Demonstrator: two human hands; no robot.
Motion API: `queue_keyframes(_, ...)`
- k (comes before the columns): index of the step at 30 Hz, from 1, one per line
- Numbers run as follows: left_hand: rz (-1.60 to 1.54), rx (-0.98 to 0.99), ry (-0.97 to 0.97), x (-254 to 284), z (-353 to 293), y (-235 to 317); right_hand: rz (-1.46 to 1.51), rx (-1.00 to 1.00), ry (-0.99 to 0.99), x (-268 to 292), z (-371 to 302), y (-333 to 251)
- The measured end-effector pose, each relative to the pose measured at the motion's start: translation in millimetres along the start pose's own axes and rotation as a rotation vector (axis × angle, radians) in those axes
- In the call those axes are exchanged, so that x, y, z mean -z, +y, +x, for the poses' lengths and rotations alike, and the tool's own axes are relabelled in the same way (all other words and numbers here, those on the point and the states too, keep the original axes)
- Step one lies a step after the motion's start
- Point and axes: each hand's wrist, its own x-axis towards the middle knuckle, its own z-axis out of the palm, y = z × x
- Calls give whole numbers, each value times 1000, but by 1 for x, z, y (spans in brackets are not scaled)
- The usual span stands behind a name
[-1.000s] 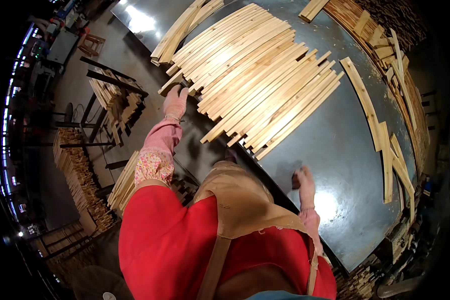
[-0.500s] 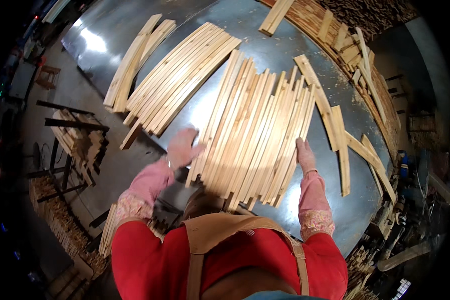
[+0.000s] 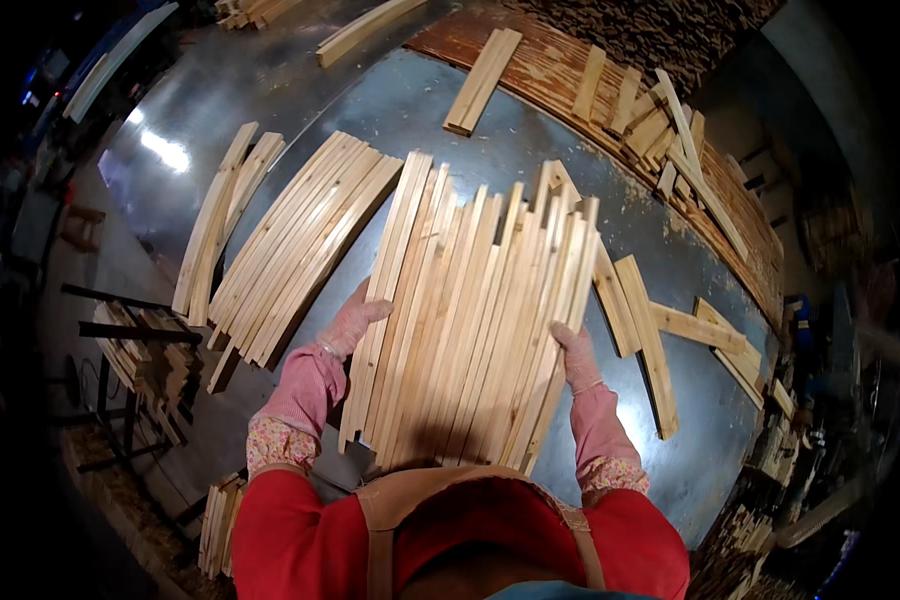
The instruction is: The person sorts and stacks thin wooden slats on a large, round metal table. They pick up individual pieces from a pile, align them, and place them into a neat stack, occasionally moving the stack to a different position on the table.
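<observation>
A wide batch of pale wooden strips lies side by side in front of me, their far ends uneven. My left hand, gloved, grips the batch's left edge with its thumb over the outer strip. At the right edge my right hand, also gloved, holds on with its thumb on top and the fingers down the side. What lies under the strips is hidden. To the left, a second row of strips lies close together on the metal table.
Two loose boards lie at the far left, and a short board pair at the back. Right of the batch are several scattered boards. A wooden ledge with offcuts borders the table. Below left stands a black rack with stacked wood.
My left hand has closed onto the batch's left edge, where it was blurred beside it before. The batch and both hands sit lower in view, and the whole view has shifted.
</observation>
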Motion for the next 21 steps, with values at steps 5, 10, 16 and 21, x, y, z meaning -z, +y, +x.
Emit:
queue_keyframes(5, -79, -361, -102, -37, -7, 126, -103, 401, 34, -2, -33, -102)
queue_keyframes(10, -26, -859, -324, -22, -2, 245, -73, 806, -37, -21, -62, -211)
queue_keyframes(16, 338, -979, -250, 6, -69, 253, -559, 901, 223, -32, -106, -179)
queue_keyframes(21, 786, -944, 54, 36, -96, 131, -943, 824, 295, 61, -128, -44)
